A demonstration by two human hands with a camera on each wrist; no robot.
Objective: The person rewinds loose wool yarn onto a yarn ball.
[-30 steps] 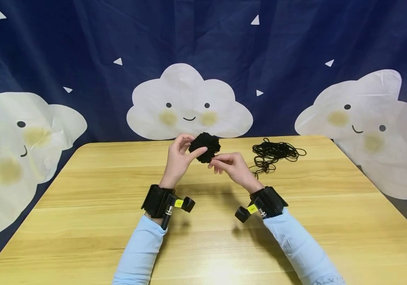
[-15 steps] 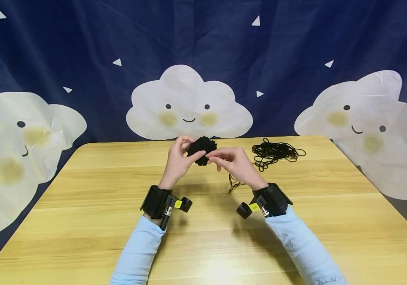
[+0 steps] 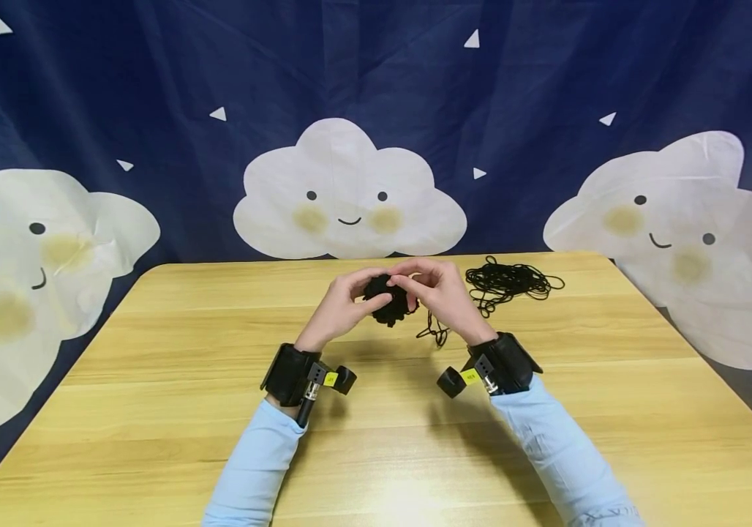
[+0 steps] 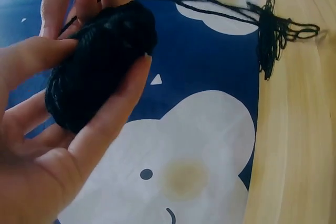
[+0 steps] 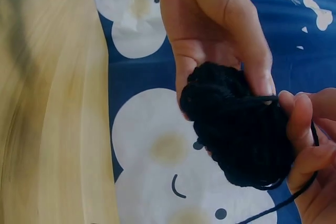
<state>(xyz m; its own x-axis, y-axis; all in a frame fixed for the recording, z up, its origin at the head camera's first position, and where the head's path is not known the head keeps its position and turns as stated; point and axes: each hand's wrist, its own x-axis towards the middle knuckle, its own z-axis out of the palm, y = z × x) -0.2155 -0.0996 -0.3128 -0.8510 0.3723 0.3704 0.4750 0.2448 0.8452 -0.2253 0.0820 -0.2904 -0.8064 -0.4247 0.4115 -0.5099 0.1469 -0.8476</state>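
Note:
In the head view my left hand (image 3: 339,307) grips a black ball of yarn (image 3: 390,309) from its left side, thumb on the near face and fingers along the back. The left wrist view shows the yarn ball (image 4: 105,61) as a thick oblong bundle cradled by those fingers. My right hand (image 3: 445,298) is at the ball's upper right; its fingertips (image 5: 287,99) pinch a strand lying across the windings in the right wrist view. From that hand the strand (image 4: 218,14) runs on towards the loose yarn pile.
A loose tangle of black yarn (image 3: 510,279) lies on the wooden table (image 3: 231,439), towards the back right. Looped strands (image 3: 435,329) hang below my right hand. A dark blue curtain (image 3: 514,88) with cloud prints hangs behind the table's far edge.
My right hand has gone from below the yarn ball up over its upper right side, drawing the strand along. The ball has shifted lower in my left hand, and loops have left the pile.

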